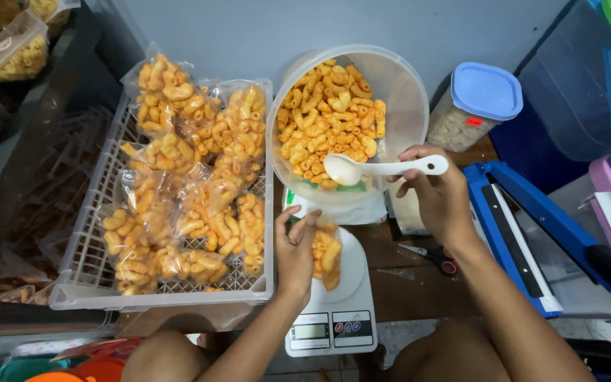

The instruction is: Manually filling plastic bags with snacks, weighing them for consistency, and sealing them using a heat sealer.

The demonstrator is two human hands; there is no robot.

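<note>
my right hand [438,194] holds a white spoon [383,168] over the big bowl [397,85] of orange snacks. my left hand [295,244] holds open a small bag [327,256] on the scale [334,322]. left of it, a basket [86,276] has filled bags.

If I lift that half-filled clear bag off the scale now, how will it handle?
The bag probably sags, since thin film held by the left hand forms it. Likely light: few puffed snacks inside. Its open top may spill if tilted.

Glossy white plastic spoon [383,168], translucent plastic bowl [401,92], crinkly clear bags [192,184].
</note>
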